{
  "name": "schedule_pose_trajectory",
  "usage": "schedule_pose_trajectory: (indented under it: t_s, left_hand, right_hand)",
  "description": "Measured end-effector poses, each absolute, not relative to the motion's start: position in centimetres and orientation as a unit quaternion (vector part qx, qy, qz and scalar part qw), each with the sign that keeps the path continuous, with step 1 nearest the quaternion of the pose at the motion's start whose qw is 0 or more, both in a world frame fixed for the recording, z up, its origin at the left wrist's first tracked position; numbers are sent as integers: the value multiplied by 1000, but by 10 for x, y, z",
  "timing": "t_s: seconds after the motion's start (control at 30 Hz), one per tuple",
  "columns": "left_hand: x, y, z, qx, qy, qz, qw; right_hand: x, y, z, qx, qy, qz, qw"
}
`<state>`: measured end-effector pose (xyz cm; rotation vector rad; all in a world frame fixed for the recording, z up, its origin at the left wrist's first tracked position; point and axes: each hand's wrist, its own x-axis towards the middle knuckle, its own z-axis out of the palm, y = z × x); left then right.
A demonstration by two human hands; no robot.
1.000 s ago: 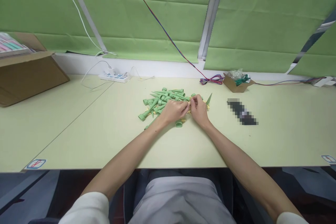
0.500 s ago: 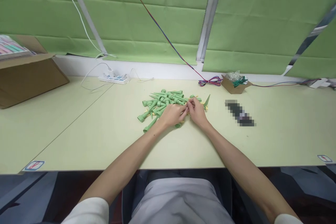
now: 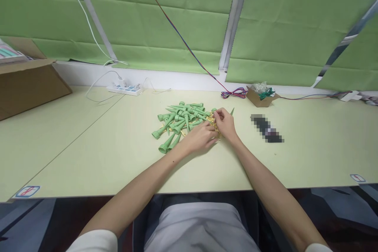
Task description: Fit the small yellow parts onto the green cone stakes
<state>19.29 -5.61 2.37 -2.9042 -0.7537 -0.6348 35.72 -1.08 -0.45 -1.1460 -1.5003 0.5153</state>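
Several green plastic cone-shaped spikes with round collars (image 3: 186,118) lie in a loose pile on the table. Small yellow pieces (image 3: 211,118) are scattered at the pile's right side. My left hand (image 3: 201,138) rests low at the pile's near edge, fingers curled in; what they close on is hidden. Just right of it, my right hand (image 3: 225,124) pinches with thumb and forefinger above the yellow pieces, and anything between the tips is too small to name. A green spike's tip (image 3: 232,112) shows behind the right hand.
A cardboard box (image 3: 32,84) stands at the left, near a white power strip (image 3: 125,88). Behind the pile lies a coiled red-blue cable (image 3: 234,93) beside a small carton (image 3: 260,98) with plastic wrap. A blurred dark object (image 3: 267,129) lies on the table (image 3: 313,145) to the right.
My hands have parted; the left has come down and nearer to me, uncovering yellow pieces. A spike at the pile's near edge now shows beside another. The view has shifted slightly.
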Motion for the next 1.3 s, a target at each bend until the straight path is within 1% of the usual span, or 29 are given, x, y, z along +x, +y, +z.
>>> schedule_pose_trajectory:
  t_s: [0.13, 0.3, 0.47, 0.63, 0.73, 0.8, 0.97, 1.07, 1.13, 1.2, 1.3]
  left_hand:
    - [202, -55, 9, -951, -220, -212, 55]
    - [205, -53, 0, -949, -236, -200, 49]
    - [202, -54, 6, -941, -257, -216, 51]
    - [188, -46, 19, -903, -344, -256, 42]
    - [180, -40, 23, -861, -387, -330, -5]
    - [177, -36, 24, -828, -403, -386, -56]
    - [178, -32, 27, -709, -418, -494, -280]
    - [181, -34, 30, -623, -404, -520, -421]
    - [182, -36, 32, -568, -403, -526, -488]
    - [183, -37, 33, -528, -408, -534, -519]
    - [183, -38, 34, -506, -415, -543, -527]
  right_hand:
    - [355, -12, -5, -489, -643, 210, 551]
    - [353, -14, -5, -482, -656, 209, 542]
    - [355, -13, -3, -483, -649, 219, 546]
    - [357, -13, -1, -479, -640, 224, 557]
    - [356, -14, -1, -479, -641, 226, 556]
    - [355, -15, -1, -476, -648, 230, 548]
    - [350, -19, 1, -429, -690, 250, 528]
    - [346, -24, 3, -399, -712, 269, 511]
    - [344, -27, 5, -387, -723, 280, 499]
    - [342, -29, 7, -375, -733, 276, 496]
    - [342, -31, 8, -367, -742, 253, 502]
